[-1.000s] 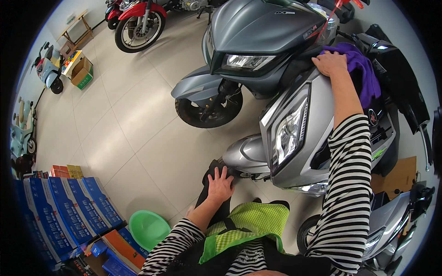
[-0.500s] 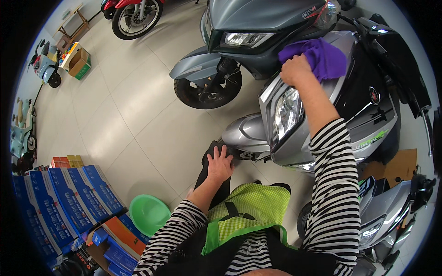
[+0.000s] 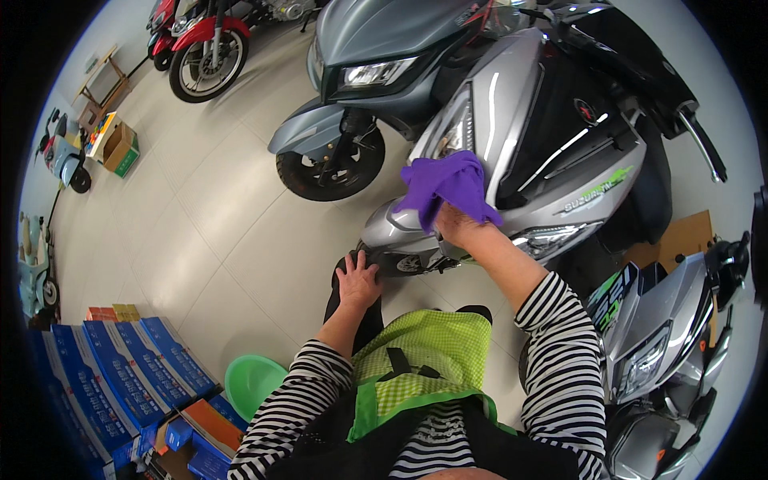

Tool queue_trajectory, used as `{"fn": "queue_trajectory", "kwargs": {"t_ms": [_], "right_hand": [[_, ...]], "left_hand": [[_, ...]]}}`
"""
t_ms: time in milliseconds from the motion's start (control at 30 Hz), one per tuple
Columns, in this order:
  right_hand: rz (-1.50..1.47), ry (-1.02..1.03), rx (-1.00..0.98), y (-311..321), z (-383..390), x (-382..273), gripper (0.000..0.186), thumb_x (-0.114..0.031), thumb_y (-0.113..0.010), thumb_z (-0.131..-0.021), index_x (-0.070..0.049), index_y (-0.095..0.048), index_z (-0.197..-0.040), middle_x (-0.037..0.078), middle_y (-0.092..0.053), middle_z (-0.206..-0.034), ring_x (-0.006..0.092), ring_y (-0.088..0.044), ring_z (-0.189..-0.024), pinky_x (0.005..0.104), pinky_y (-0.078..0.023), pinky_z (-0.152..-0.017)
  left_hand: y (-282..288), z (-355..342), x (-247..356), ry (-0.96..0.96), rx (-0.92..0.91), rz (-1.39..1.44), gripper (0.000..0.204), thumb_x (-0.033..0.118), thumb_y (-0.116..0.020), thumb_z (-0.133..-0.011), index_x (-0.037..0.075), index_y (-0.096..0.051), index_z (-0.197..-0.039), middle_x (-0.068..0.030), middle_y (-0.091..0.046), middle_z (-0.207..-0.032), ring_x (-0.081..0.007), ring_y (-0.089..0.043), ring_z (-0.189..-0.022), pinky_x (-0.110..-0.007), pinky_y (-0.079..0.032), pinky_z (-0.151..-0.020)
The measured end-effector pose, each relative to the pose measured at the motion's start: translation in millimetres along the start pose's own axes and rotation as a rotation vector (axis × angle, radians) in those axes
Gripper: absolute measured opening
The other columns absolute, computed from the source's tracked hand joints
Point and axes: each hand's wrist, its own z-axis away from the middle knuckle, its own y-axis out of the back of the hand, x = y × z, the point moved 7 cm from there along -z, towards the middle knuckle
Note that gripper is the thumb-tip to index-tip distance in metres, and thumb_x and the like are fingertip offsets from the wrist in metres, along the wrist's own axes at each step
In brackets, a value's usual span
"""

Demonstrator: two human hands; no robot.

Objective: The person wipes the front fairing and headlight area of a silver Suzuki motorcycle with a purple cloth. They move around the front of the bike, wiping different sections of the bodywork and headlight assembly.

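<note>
My right hand [image 3: 458, 225] is closed on a bunched purple cloth [image 3: 450, 182], which lies against the front of a silver scooter [image 3: 516, 96]. Folds of the cloth cover part of the nose between the two headlights, just above the front fender [image 3: 390, 225], and hide most of my fingers. With fingers spread, my left hand [image 3: 358, 282] rests on my dark-trousered knee beside the scooter's front wheel. It holds nothing.
A blue-grey scooter [image 3: 392, 36] stands close behind the silver one. At right is another silver scooter [image 3: 640, 360], near a cardboard piece [image 3: 690, 236]. A green basin [image 3: 240, 376] and blue boxes [image 3: 120, 376] sit at lower left. A red motorcycle [image 3: 210, 36] stands farther back.
My right hand has brought the purple cloth down and toward me, from the upper front panel to the nose above the fender. My left hand stays on the knee. The view has shifted slightly.
</note>
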Motion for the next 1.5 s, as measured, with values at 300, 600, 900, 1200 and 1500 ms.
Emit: {"fn": "queue_trajectory", "kwargs": {"t_ms": [300,600,900,1200,1500], "right_hand": [[-0.359,-0.285,0.17,95.3,25.8,147.4,0.045,-0.034,-0.057,-0.092,-0.014,-0.057,-0.133,0.011,-0.059,-0.128,0.0358,-0.057,-0.117,0.0483,-0.045,-0.101],[-0.007,-0.833,0.17,102.4,84.0,289.2,0.058,-0.051,-0.048,-0.097,-0.032,-0.037,-0.15,0.003,-0.045,-0.148,0.034,-0.041,-0.137,0.0709,-0.039,-0.099],[-0.25,-1.147,0.289,59.3,193.3,241.0,0.063,-0.051,-0.039,-0.101,-0.021,-0.031,-0.155,0.018,-0.026,-0.161,0.0444,-0.037,-0.14,0.0579,-0.036,-0.109],[-0.099,-0.909,0.263,44.6,162.1,43.0,0.06,-0.045,-0.052,-0.095,-0.017,-0.046,-0.148,0.015,-0.04,-0.153,0.0387,-0.035,-0.141,0.0617,-0.025,-0.111],[-0.124,-0.305,0.08,4.2,83.9,-35.5,0.053,-0.027,-0.059,-0.088,-0.018,-0.054,-0.14,0.009,-0.047,-0.147,0.0317,-0.041,-0.138,0.061,-0.033,-0.106]], "left_hand": [[2.4,3.8,2.6,0.032,-0.03,-0.056,0.045,0.04,-0.065,-0.086,0.026,-0.064,-0.129,-0.0086,-0.033,-0.156,-0.0391,-0.027,-0.144,-0.061,-0.033,-0.106],[1.7,3.0,-0.1,0.02,0.04,-0.064,0.042,0.037,-0.065,-0.085,0.025,-0.066,-0.126,-0.0091,-0.037,-0.154,-0.0397,-0.03,-0.142,-0.061,-0.036,-0.103],[2.0,-1.0,5.9,0.015,0.042,-0.054,0.04,0.035,-0.069,-0.083,0.023,-0.068,-0.122,-0.0089,-0.037,-0.153,-0.0394,-0.03,-0.141,-0.061,-0.035,-0.105],[-1.8,-1.3,14.4,0.014,-0.029,-0.09,0.042,0.035,-0.067,-0.085,0.025,-0.066,-0.126,-0.007,-0.035,-0.154,-0.0373,-0.029,-0.142,-0.06,-0.034,-0.106],[1.0,-1.2,6.1,0.044,-0.052,-0.056,0.042,0.036,-0.067,-0.087,0.026,-0.066,-0.127,-0.0064,-0.035,-0.155,-0.0369,-0.028,-0.143,-0.06,-0.034,-0.107]]}}
